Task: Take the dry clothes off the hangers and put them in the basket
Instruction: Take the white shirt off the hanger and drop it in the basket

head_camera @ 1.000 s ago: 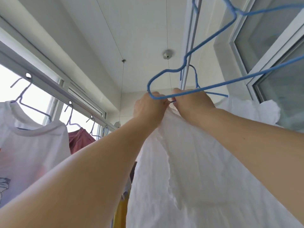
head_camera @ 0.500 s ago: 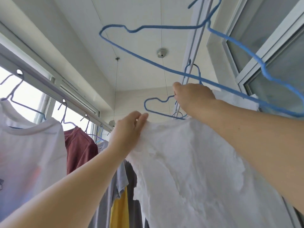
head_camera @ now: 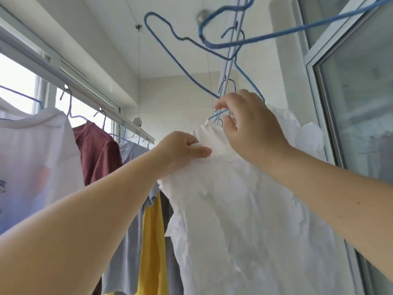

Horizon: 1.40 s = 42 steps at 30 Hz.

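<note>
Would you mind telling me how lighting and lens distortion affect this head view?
Head view: the window at left is blown out to white, backlighting the white T-shirt; wide-angle distortion bends the blue hangers overhead and stretches the forearms; the hands stay fairly sharp.

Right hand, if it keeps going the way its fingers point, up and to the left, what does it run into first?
Most likely the blue hanger that carries the white garment: the right hand already has its fingertips at that wire. Depth is hard to judge here; beyond it hangs an empty blue hanger.
</note>
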Each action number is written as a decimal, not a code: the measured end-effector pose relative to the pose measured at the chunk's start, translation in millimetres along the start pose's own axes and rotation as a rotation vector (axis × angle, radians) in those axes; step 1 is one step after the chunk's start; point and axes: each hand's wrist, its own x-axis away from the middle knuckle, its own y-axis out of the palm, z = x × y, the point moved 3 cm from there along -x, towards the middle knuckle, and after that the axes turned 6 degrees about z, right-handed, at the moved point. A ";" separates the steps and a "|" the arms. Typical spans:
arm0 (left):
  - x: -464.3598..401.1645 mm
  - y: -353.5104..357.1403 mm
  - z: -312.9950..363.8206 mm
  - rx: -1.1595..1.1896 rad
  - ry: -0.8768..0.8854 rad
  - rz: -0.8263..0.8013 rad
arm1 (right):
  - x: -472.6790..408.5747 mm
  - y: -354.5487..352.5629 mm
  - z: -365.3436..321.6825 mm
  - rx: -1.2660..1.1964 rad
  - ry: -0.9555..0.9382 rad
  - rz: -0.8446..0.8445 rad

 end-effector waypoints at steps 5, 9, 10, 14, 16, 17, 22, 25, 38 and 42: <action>26.6 38.4 -2.8 -0.124 0.042 -0.195 | 74.5 5.3 9.9 -0.108 0.166 -0.213; 56.3 73.3 -16.1 -0.183 0.048 -0.351 | 146.3 14.1 20.9 -0.348 0.523 -0.497; 63.3 80.4 -19.4 -0.199 0.046 -0.390 | 164.7 16.9 22.0 -0.417 0.621 -0.571; 89.8 96.0 -34.1 -0.239 0.016 -0.491 | 240.3 24.4 14.5 -0.655 0.891 -0.924; 98.7 98.7 -40.0 -0.225 0.008 -0.515 | 275.2 28.8 8.4 -0.669 0.888 -1.097; 102.8 98.7 -42.6 -0.226 0.010 -0.524 | 290.3 31.8 5.8 -0.663 0.879 -1.166; 115.7 90.7 -50.5 -0.230 0.003 -0.536 | 327.5 45.3 4.9 -0.635 0.935 -1.363; 116.8 78.3 -50.0 -0.170 -0.002 -0.509 | 334.0 49.3 13.6 -0.654 1.000 -1.386; 121.7 36.0 -41.3 0.019 0.045 -0.422 | 329.1 91.2 -8.0 -1.165 1.255 -1.287; 128.8 30.1 -45.5 0.001 0.020 -0.405 | 335.1 93.4 -43.7 -1.304 1.259 -1.439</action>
